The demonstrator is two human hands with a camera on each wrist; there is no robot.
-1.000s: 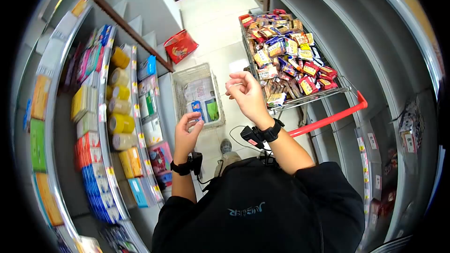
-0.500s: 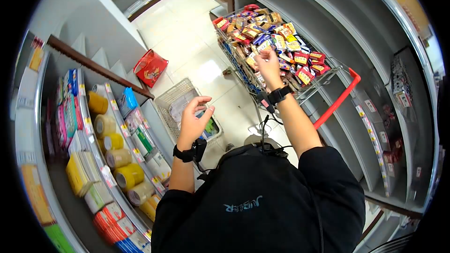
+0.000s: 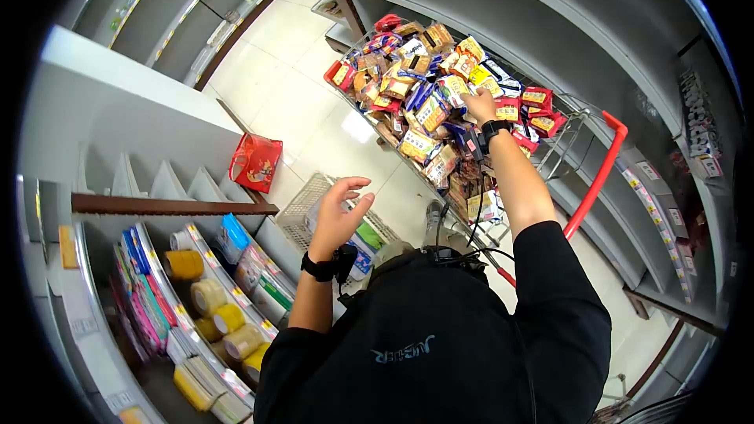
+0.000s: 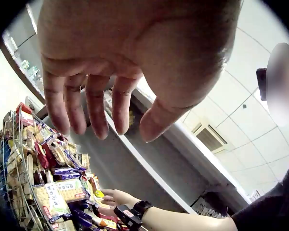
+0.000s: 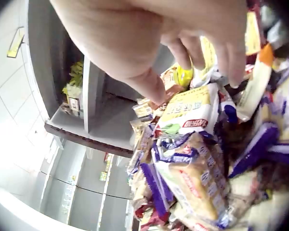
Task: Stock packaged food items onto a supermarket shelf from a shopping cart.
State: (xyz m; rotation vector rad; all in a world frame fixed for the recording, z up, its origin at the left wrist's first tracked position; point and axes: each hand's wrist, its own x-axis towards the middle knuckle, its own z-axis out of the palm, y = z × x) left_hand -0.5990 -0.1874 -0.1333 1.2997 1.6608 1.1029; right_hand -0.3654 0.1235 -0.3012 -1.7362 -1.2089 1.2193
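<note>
My right hand [image 3: 481,107] is over the heap of wrapped snack packs [image 3: 432,114] filling a wire shopping cart [image 3: 567,140]. In the right wrist view its thumb and spread fingers point down around a white-and-yellow snack pack [image 5: 191,107]; the thumb tip is right at the pack's edge. Beside that lies a clear-wrapped pack of biscuits [image 5: 195,175] with purple trim. My left hand [image 3: 336,218] hovers above a pale plastic basket [image 3: 294,216] on the floor, fingers loosely bent and holding nothing. Seen from the left wrist, the left palm and fingers [image 4: 96,103] are apart from everything.
The cart's red handle [image 3: 601,173] is at the right. Grey shelves [image 3: 503,12] run along the cart's far side. To the left stands a shelf with tape rolls [image 3: 208,296] and notebooks. A red bag [image 3: 256,162] stands on the tiled floor near the basket.
My right hand has moved from beside the cart to over the snack packs. The view has turned toward the cart, and the left hand has risen a little, staying near the basket.
</note>
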